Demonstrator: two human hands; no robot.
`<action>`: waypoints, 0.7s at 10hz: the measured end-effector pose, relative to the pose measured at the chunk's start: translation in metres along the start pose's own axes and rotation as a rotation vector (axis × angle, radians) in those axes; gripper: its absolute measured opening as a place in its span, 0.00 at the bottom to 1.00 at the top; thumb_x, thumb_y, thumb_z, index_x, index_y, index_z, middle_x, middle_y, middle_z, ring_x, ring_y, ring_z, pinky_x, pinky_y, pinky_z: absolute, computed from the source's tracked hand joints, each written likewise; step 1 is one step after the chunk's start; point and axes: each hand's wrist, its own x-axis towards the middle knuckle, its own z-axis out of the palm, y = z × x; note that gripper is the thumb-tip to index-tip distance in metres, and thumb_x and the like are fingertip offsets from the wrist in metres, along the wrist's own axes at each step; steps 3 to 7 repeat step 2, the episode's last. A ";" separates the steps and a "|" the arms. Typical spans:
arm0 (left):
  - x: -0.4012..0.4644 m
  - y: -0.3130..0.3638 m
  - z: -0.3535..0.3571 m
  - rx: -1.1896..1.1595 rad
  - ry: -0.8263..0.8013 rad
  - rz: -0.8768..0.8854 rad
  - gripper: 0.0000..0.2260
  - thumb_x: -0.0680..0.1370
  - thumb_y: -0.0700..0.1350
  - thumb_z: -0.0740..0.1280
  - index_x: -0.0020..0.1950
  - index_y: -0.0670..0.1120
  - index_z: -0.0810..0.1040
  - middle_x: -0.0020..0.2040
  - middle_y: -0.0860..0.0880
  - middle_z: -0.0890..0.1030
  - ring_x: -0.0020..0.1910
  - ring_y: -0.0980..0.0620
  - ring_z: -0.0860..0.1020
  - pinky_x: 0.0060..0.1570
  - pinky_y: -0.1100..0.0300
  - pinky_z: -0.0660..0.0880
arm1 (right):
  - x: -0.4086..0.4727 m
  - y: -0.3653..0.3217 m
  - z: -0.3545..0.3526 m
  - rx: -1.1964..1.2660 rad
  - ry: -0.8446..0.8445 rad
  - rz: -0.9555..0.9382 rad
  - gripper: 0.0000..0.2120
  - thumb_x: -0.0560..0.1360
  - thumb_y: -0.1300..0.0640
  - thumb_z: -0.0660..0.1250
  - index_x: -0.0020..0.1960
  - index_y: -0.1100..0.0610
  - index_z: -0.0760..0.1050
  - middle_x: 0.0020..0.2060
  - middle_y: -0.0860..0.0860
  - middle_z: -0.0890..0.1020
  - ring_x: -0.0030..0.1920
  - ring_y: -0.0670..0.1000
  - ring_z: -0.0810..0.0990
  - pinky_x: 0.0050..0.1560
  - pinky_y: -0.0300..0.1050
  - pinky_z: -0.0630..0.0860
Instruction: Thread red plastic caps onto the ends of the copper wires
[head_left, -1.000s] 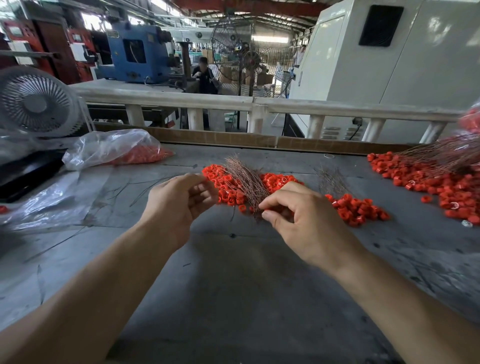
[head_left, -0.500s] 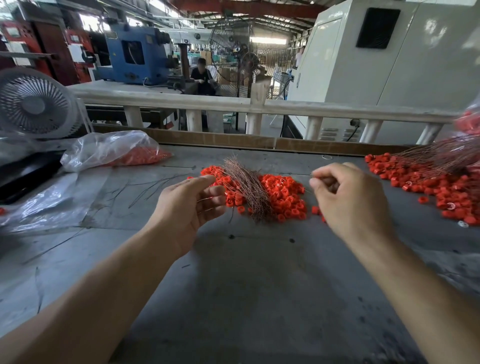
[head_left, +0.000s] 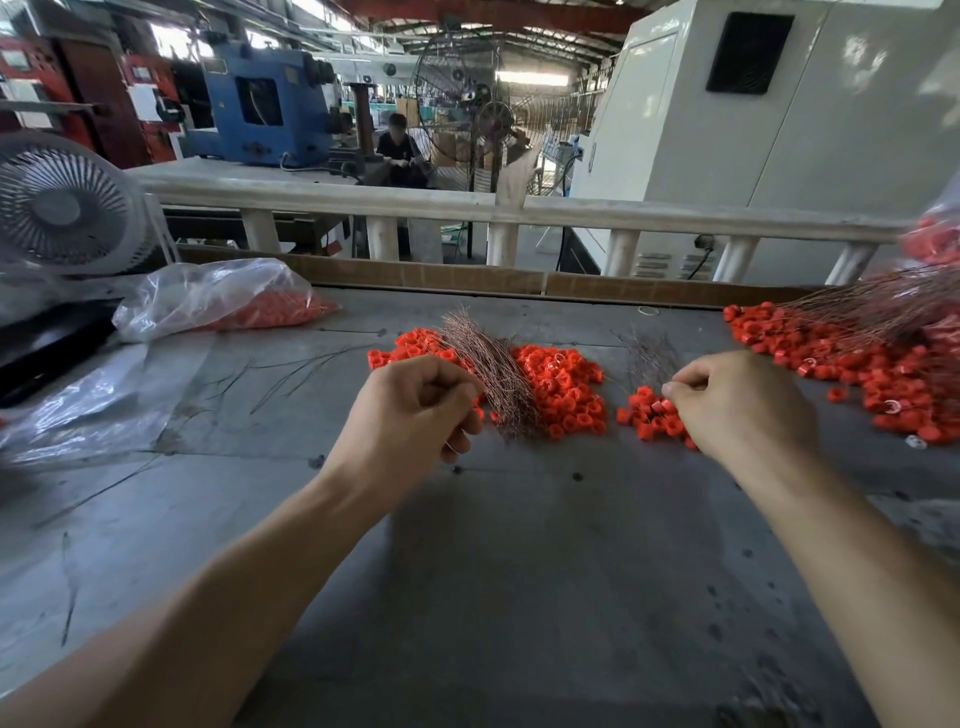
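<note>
While the right hand (head_left: 737, 400) pinches a cap at the small cap pile (head_left: 652, 418), the left hand (head_left: 415, 410) pinches a thin wire (head_left: 451, 446) left of it. Cap has to travel left, I'd say.

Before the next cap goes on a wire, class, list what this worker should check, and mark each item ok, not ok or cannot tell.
1. Left hand holds a wire: ok, a thin strand shows below the fingers.
2. Right hand has a cap: cannot tell; fingertips pinch at the small cap pile.
3. Wire end free for threading: cannot tell.
4. Spare wires within reach: ok.
5. Hands brought together: not ok, apart.
</note>
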 end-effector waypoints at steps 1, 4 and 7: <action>-0.002 0.001 0.001 0.083 -0.025 0.052 0.07 0.81 0.36 0.66 0.46 0.44 0.82 0.35 0.47 0.84 0.31 0.50 0.80 0.32 0.56 0.79 | -0.003 -0.004 -0.003 -0.024 0.011 -0.026 0.09 0.77 0.46 0.70 0.45 0.50 0.85 0.40 0.52 0.85 0.44 0.59 0.82 0.40 0.46 0.73; -0.012 0.008 0.003 0.190 -0.127 0.084 0.06 0.81 0.39 0.67 0.45 0.46 0.82 0.36 0.50 0.84 0.32 0.52 0.81 0.35 0.50 0.81 | -0.012 -0.012 -0.011 -0.027 0.094 -0.136 0.09 0.78 0.46 0.70 0.49 0.50 0.84 0.47 0.52 0.84 0.48 0.59 0.81 0.42 0.47 0.74; -0.012 0.008 0.003 0.190 -0.127 0.084 0.06 0.81 0.39 0.67 0.45 0.46 0.82 0.36 0.50 0.84 0.32 0.52 0.81 0.35 0.50 0.81 | -0.012 -0.012 -0.011 -0.027 0.094 -0.136 0.09 0.78 0.46 0.70 0.49 0.50 0.84 0.47 0.52 0.84 0.48 0.59 0.81 0.42 0.47 0.74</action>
